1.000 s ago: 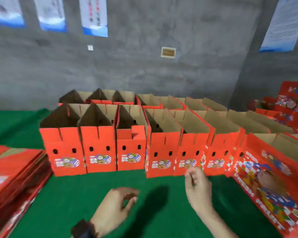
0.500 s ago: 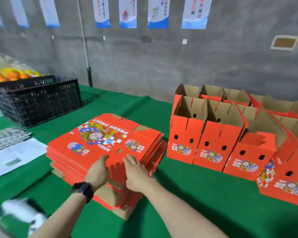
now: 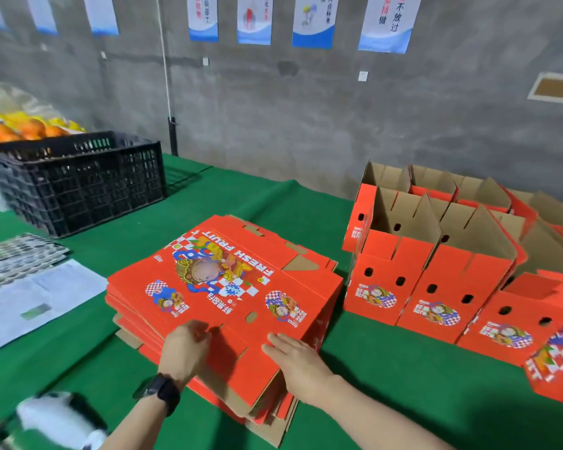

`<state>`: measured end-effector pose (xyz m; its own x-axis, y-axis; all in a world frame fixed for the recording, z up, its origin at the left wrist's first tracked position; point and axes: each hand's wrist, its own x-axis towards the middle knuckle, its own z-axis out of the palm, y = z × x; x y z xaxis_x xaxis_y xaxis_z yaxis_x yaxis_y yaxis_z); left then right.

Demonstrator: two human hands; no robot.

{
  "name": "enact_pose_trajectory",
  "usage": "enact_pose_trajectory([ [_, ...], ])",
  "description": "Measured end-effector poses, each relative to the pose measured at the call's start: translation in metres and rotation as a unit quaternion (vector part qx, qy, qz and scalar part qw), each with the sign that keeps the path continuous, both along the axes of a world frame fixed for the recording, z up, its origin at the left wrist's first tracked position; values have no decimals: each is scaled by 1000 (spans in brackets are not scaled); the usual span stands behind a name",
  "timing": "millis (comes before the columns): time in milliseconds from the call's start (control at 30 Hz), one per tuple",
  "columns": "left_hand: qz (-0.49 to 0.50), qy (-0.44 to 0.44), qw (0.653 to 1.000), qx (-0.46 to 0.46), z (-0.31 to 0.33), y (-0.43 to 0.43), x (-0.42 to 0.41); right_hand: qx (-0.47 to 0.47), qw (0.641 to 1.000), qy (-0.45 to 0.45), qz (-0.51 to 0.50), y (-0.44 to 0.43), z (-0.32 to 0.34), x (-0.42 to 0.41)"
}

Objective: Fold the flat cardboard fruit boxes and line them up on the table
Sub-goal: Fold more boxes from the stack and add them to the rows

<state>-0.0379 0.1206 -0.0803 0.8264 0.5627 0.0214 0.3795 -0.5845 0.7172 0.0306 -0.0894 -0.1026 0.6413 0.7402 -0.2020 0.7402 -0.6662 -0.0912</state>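
A stack of flat red cardboard fruit boxes [image 3: 228, 287] lies on the green table [image 3: 403, 368] in front of me, printed side up. My left hand [image 3: 184, 347], with a black watch on its wrist, curls its fingers on the near flap of the top flat box. My right hand [image 3: 294, 358] rests with straight fingers on the same sheet near its right corner. The sheet's near edge sits slightly raised above the stack. Several folded red boxes [image 3: 403, 280] stand in rows to the right, open tops up.
A black plastic crate [image 3: 78, 183] stands at the back left, with oranges [image 3: 30, 128] piled behind it. White papers [image 3: 36, 303] and a sticker sheet [image 3: 17, 258] lie at the left. A blurred white object [image 3: 59, 420] sits at the near left edge. A grey wall runs behind the table.
My view swung left from the row of folded boxes to the flat stack. Both hands reached onto the top flat box, then spread apart along its near edge.
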Motion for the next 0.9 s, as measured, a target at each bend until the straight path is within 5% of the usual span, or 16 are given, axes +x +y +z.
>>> enact_pose_trajectory([
  [267, 190, -83, 978, -23, -10, 16, 4, 42, 997, -10, 68, -17, -7, -5],
  [400, 296, -95, 927, -212, -13, 29, 6, 172, 983, -27, -51, -18, -17, -11],
  [467, 302, -109, 892, -318, -15, 32, 8, 252, 936, -33, -243, -12, -20, -8],
  [533, 298, -114, 880, -352, -18, 33, 11, 337, 835, 55, -432, -6, -15, 4],
  [633, 311, -103, 874, -360, -18, 31, 15, 410, 701, 200, -548, 4, -2, 25],
  [767, 328, -89, 873, -349, -19, 29, 18, 447, 692, 142, -548, 10, 7, 31],
  [900, 345, -94, 863, -356, -19, 24, 19, 562, 615, 222, -506, 10, 15, 31],
])
